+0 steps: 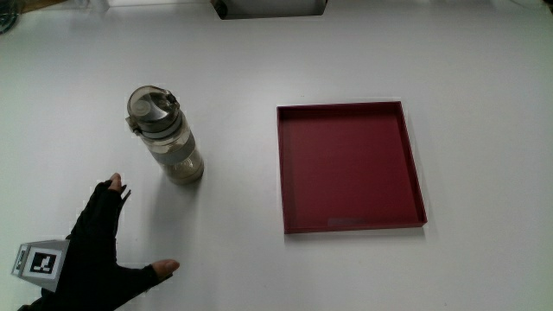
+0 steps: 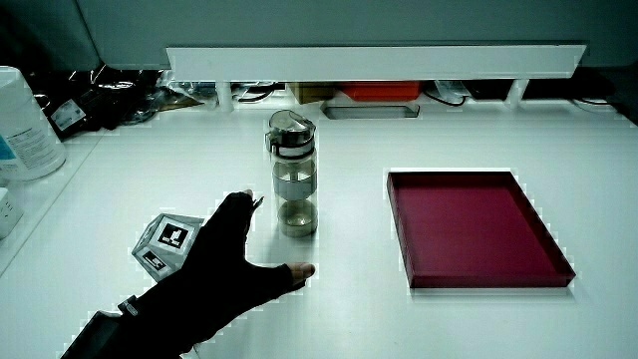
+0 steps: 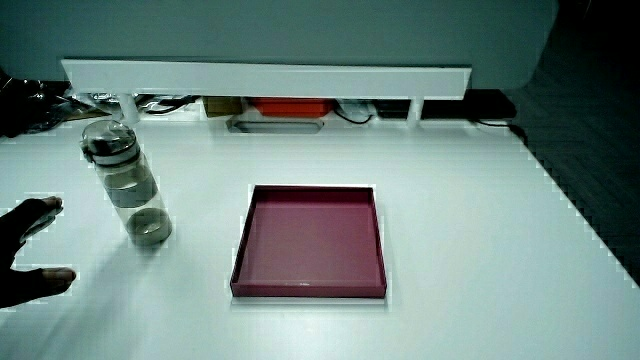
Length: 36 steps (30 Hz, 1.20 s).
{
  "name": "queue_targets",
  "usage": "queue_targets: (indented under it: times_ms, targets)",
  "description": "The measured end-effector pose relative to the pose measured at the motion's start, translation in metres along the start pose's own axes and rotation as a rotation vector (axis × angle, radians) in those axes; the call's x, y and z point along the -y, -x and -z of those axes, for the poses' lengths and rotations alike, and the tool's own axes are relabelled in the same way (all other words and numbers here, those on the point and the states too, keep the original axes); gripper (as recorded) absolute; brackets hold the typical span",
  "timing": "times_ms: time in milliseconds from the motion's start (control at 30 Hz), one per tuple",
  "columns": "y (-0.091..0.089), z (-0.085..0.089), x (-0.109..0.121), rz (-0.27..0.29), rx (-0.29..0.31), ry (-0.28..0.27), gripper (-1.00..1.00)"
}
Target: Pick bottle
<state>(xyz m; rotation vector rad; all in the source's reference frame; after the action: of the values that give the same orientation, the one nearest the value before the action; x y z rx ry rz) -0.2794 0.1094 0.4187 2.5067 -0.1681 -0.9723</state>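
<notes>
- The bottle (image 1: 166,136) stands upright on the white table (image 1: 242,259). It is clear, with a grey lid and a grey band around its middle.
- The bottle is away from the table's edges, about in the middle of the part the main view shows.
- The hand (image 1: 95,255) in the black glove is nearer to the person than the bottle. It is close to the bottle but does not touch it.
- The hand's fingers (image 1: 110,192) are spread out and reach toward the bottle. The thumb (image 1: 160,269) sticks out to the side. The hand holds nothing.
- A small patterned cube (image 1: 40,263) sits on the back of the hand.
- A dark red tray (image 1: 350,226) lies flat on the table beside the bottle, well apart from it.
- In both side views a low white partition (image 2: 369,60) runs along the table's edge farthest from the person.
</notes>
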Motion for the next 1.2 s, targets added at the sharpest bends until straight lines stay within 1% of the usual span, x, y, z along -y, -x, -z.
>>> queue_targets:
  times_ms: [33,67,100,133,167,200,233,267,300,333,367,400,433,467,500,533,567,633,667,700,767,800,833,867,900,933,967,1000,1033,1067,1100,1167,1200]
  targets:
    - [0.001,-0.001,-0.001,-0.018,-0.029,-0.004,0.0]
    - [0.001,-0.001,-0.002,-0.037,-0.008,-0.008,0.0]
    - [0.003,-0.001,-0.005,-0.045,0.015,-0.006,0.0]
    - [0.005,-0.002,-0.008,-0.012,-0.023,-0.03,0.0]
    - [0.007,-0.002,-0.011,0.017,0.005,-0.048,0.0]
    - [0.009,-0.003,-0.013,0.026,-0.032,-0.068,0.0]
    - [0.012,-0.002,-0.014,-0.021,0.032,-0.069,0.0]
    - [0.011,-0.004,-0.016,-0.078,0.023,-0.069,0.0]
    - [0.016,-0.003,-0.021,0.003,0.055,-0.096,0.0]
    - [0.015,-0.003,-0.024,-0.059,0.061,-0.098,0.0]
    - [0.017,-0.003,-0.028,-0.052,0.054,-0.105,0.0]
    - [0.019,-0.003,-0.032,-0.042,0.064,-0.116,0.0]
    - [0.023,-0.003,-0.036,-0.018,0.065,-0.133,0.0]
    - [0.022,-0.003,-0.038,-0.064,0.112,-0.13,0.0]
    - [0.024,-0.002,-0.042,-0.082,0.106,-0.131,0.0]
    - [0.027,-0.001,-0.047,-0.027,0.129,-0.151,0.0]
    - [0.029,0.0,-0.051,-0.055,0.141,-0.153,0.0]
    - [0.032,0.002,-0.061,-0.063,0.18,-0.16,0.0]
    - [0.035,0.003,-0.066,-0.06,0.158,-0.166,0.0]
    - [0.037,0.004,-0.07,-0.038,0.2,-0.174,0.0]
    - [0.038,0.005,-0.077,-0.094,0.183,-0.168,0.0]
    - [0.042,0.008,-0.084,-0.047,0.207,-0.177,0.0]
    - [0.042,0.009,-0.087,-0.068,0.218,-0.174,0.0]
    - [0.041,0.009,-0.09,-0.104,0.206,-0.168,0.0]
    - [0.045,0.012,-0.095,-0.047,0.243,-0.188,0.0]
    - [0.044,0.012,-0.098,-0.051,0.259,-0.187,0.0]
    - [0.044,0.013,-0.1,-0.074,0.269,-0.185,0.0]
    - [0.048,0.015,-0.105,-0.067,0.265,-0.187,0.0]
    - [0.047,0.016,-0.107,-0.074,0.28,-0.194,0.0]
    - [0.051,0.019,-0.111,-0.076,0.278,-0.196,0.0]
    - [0.05,0.02,-0.113,-0.092,0.291,-0.185,0.0]
    - [0.053,0.025,-0.118,-0.087,0.316,-0.18,0.0]
    - [0.053,0.026,-0.12,-0.098,0.308,-0.19,0.0]
